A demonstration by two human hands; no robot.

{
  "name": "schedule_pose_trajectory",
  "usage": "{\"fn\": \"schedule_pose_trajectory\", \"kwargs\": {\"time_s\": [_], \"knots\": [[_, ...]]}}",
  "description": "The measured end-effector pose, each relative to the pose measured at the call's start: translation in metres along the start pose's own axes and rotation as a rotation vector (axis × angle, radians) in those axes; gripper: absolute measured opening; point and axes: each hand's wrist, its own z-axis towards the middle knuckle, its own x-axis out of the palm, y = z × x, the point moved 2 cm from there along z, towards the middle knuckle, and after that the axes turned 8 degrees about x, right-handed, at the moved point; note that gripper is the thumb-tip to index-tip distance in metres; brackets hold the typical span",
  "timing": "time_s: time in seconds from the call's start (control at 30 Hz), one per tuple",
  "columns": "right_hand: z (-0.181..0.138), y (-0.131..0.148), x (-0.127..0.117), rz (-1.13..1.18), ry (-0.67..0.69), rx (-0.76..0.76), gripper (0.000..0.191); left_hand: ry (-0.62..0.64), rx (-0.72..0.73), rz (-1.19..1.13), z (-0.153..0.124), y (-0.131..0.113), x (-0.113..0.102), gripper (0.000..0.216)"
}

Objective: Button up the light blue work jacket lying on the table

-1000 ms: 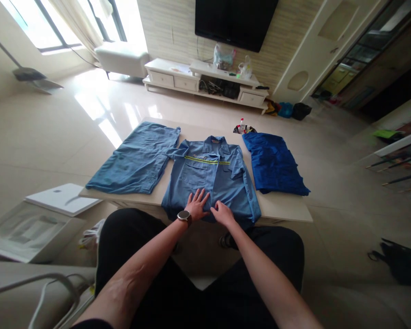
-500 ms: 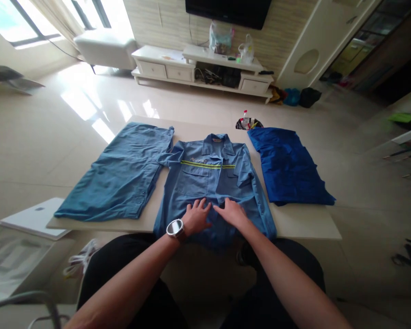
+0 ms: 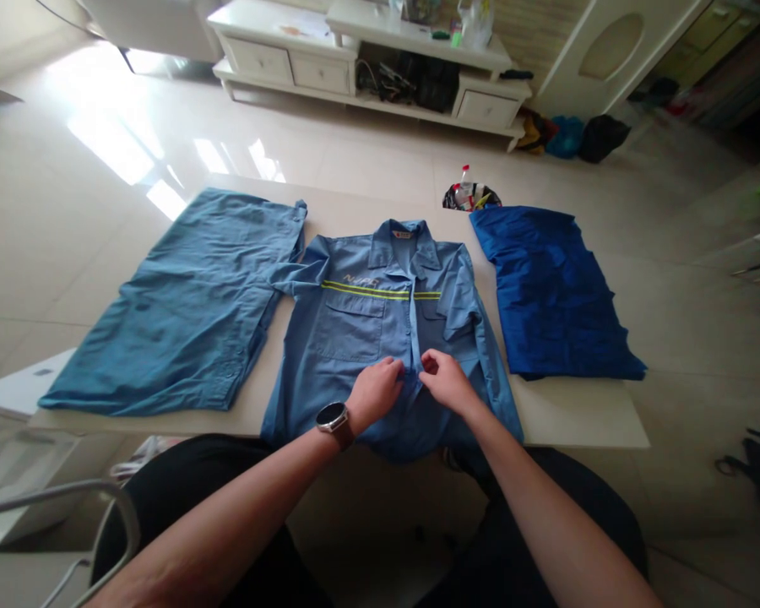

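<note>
Left hand (image 3: 375, 393) and right hand (image 3: 447, 382) both pinched on front opening of work shirt (image 3: 355, 338), fingertips nearly touching. Shirt lies flat on table (image 3: 576, 414), collar away from hands, hem nearest person.

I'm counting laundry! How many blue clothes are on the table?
3: pants on the left, a shirt in the middle under both hands, and a darker piece on the right.

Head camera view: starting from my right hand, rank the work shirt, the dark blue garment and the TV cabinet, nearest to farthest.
1. Work shirt: under the right hand, pinched at its front.
2. Dark blue garment: on the table to the right.
3. TV cabinet: across the floor, by the far wall.
</note>
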Motion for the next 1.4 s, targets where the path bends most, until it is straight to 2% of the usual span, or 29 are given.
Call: {"fn": "schedule_pose_trajectory", "kwargs": {"time_s": [0.07,0.13,0.3,0.6,0.8,1.07,1.17,1.4], "knots": [[0.002,-0.01,0.001,0.192,0.02,0.073,0.01,0.0,-0.01,0.009,0.003,-0.001,0.002,0.01],[0.002,-0.017,0.004,0.287,0.045,0.122,0.012,0.003,-0.008,0.006,0.005,-0.002,0.002,0.009],[-0.005,-0.022,0.005,0.354,0.06,0.13,0.022,0.001,0.027,-0.001,0.004,-0.009,-0.004,0.013],[-0.016,-0.01,0.011,0.543,0.082,0.113,0.031,0.026,0.122,0.059,-0.001,-0.019,-0.008,0.017],[-0.014,-0.007,0.015,0.525,0.121,0.121,0.012,0.009,0.151,0.022,0.001,-0.019,-0.009,0.021],[-0.02,0.001,0.008,0.199,0.038,-0.129,0.007,-0.138,0.113,-0.195,-0.001,-0.011,-0.009,0.015],[-0.024,0.006,0.006,0.136,0.015,-0.164,0.007,-0.181,0.066,-0.29,0.001,-0.01,-0.007,0.011],[-0.029,0.011,0.006,0.071,-0.07,-0.241,0.011,-0.186,-0.11,-0.62,0.005,-0.013,-0.012,0.01]]}}
